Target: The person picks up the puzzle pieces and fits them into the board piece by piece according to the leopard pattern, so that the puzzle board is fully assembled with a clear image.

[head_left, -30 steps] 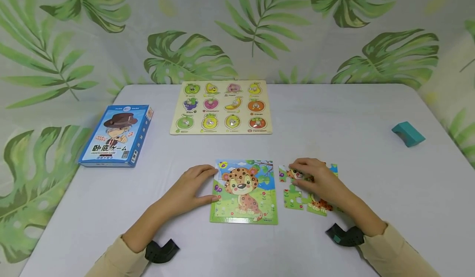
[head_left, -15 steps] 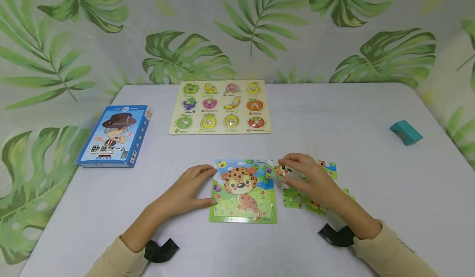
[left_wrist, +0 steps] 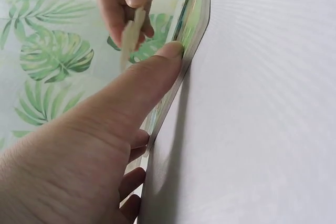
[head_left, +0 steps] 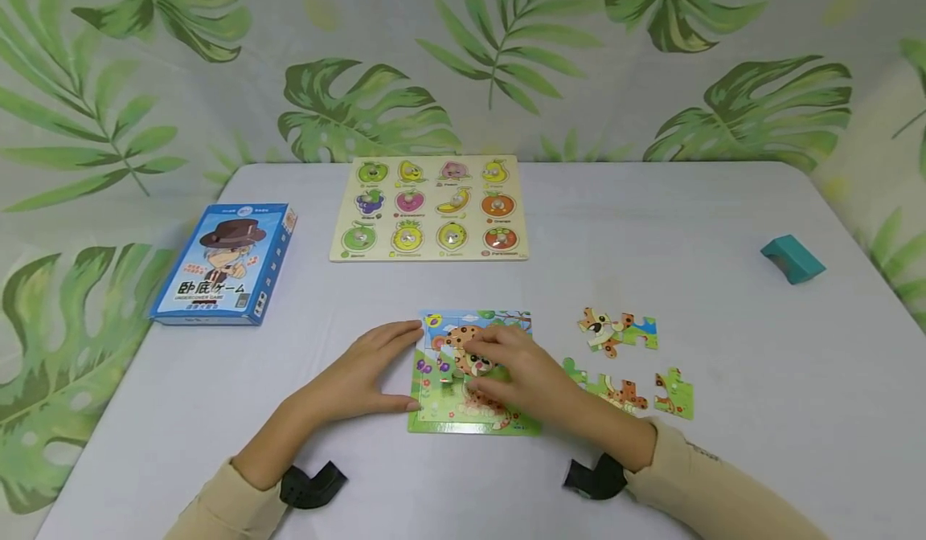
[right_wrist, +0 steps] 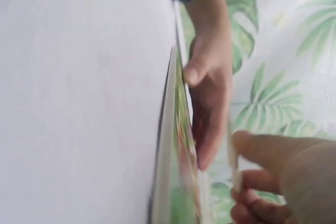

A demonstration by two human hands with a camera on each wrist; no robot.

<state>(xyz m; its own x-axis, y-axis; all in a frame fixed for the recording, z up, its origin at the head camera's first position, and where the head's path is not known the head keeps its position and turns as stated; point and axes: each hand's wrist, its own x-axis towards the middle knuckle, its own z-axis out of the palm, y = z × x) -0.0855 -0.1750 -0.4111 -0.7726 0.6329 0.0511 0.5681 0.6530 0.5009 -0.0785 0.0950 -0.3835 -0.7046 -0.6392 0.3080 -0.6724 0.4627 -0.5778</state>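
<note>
A square leopard puzzle board (head_left: 473, 429) lies on the white table. My left hand (head_left: 358, 375) rests at its left side, thumb and fingertips spread along the edge; in the left wrist view the thumb (left_wrist: 157, 69) lies on the board's rim. Over the board, my right hand (head_left: 531, 375) pinches a puzzle piece (head_left: 445, 363) printed with a purple butterfly and part of a leopard's face. The left wrist view shows this puzzle piece (left_wrist: 134, 32) edge-on, raised above the board. My right hand covers the board's right middle.
Several loose puzzle pieces (head_left: 674, 394) lie right of the board, some partly behind the right forearm. A wooden fruit puzzle board (head_left: 430, 210) lies farther back. A blue game box (head_left: 224, 263) stands at left, a teal arched block (head_left: 793, 259) at right.
My right hand has carried the puzzle piece left from the loose pieces to over the leopard board, uncovering pieces at right. My left hand has stayed at the board's edge.
</note>
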